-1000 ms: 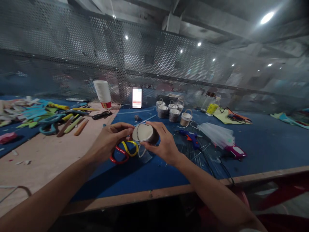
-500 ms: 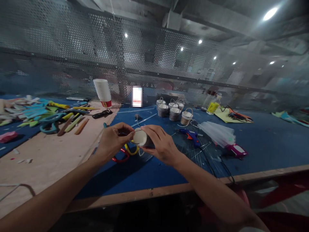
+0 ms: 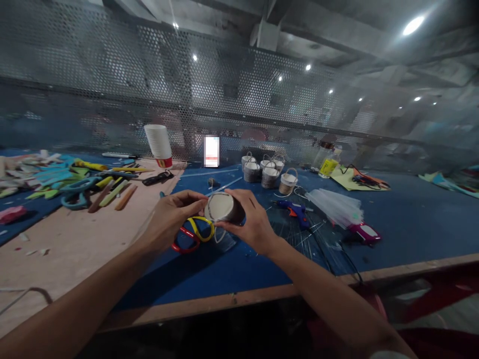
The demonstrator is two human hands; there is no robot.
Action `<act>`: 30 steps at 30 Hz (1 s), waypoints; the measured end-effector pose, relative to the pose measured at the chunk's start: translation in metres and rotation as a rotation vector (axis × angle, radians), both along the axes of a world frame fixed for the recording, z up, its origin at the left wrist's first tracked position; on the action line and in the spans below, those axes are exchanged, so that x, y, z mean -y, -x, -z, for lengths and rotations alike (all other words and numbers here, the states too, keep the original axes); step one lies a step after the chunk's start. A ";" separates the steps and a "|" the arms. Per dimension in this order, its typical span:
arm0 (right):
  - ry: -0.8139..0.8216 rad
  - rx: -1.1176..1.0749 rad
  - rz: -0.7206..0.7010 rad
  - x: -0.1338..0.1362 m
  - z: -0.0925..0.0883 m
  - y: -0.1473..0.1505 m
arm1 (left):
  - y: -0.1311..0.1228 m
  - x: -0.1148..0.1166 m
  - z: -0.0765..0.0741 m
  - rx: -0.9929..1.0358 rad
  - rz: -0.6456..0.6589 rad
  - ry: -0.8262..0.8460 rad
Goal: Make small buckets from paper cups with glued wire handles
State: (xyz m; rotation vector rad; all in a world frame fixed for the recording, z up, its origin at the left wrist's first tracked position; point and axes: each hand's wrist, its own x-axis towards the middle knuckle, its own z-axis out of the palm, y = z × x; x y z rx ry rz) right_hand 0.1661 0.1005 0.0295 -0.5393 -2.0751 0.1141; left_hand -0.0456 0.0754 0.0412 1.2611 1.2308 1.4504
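Note:
My right hand [image 3: 252, 222] is wrapped round the side of a small paper-cup bucket [image 3: 221, 207], tilted so that its white inside faces me. My left hand [image 3: 183, 212] is closed in a pinch at the left side of the rim, on the bucket's thin cord handle [image 3: 210, 200]. Below the hands lie scissors [image 3: 202, 228] with one red and one yellow grip. Behind the hands, several similar buckets [image 3: 269, 177] with looped handles stand in a group. A dark lump of cord [image 3: 212, 182] sits just beyond the bucket.
A blue glue gun [image 3: 295, 212] and a bundle of clear glue sticks [image 3: 337, 207] lie to the right, with a magenta tool [image 3: 364, 233]. Stacked paper cups [image 3: 159, 144], teal-handled scissors [image 3: 77, 192] and craft sticks [image 3: 112, 192] are at left. A yellow-labelled bottle [image 3: 329, 164] stands behind.
The bucket has turned so that more of its opening faces me, and its cord handle shows more clearly along the rim. Both hands stay on it.

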 end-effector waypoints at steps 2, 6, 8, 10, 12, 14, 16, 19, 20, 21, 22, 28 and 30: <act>-0.071 0.064 -0.012 0.000 0.002 0.000 | -0.003 0.002 -0.002 -0.084 -0.046 -0.030; -0.119 0.097 -0.007 0.001 0.003 0.000 | -0.005 0.003 -0.003 -0.206 -0.116 -0.080; -0.069 0.045 0.015 0.001 0.002 0.001 | -0.003 0.003 -0.002 -0.162 -0.088 -0.067; -0.028 0.013 0.013 0.001 0.001 0.002 | -0.001 0.002 -0.001 -0.085 -0.049 -0.053; -0.014 0.008 -0.009 0.001 0.001 0.002 | 0.002 0.001 0.000 -0.010 -0.009 -0.027; -0.004 0.010 -0.028 0.001 0.001 0.002 | 0.004 0.001 -0.001 0.057 0.025 0.011; 0.010 0.008 -0.033 0.000 0.002 0.002 | 0.004 0.000 -0.002 0.092 0.053 0.034; 0.022 0.000 -0.036 0.000 0.002 0.002 | 0.005 0.000 -0.004 0.054 0.065 0.029; 0.021 0.001 -0.037 -0.001 0.003 0.002 | 0.005 0.000 -0.004 0.017 0.065 0.025; 0.018 0.008 -0.038 -0.001 0.003 0.002 | 0.005 0.001 -0.004 -0.031 0.059 0.019; 0.009 0.020 -0.038 0.000 0.003 0.001 | 0.005 0.001 -0.004 -0.088 0.043 0.005; -0.076 0.121 -0.034 0.001 0.004 0.002 | -0.003 0.006 -0.003 -0.466 -0.156 -0.169; -0.056 0.084 -0.030 0.001 0.004 0.002 | -0.004 0.006 -0.003 -0.421 -0.152 -0.148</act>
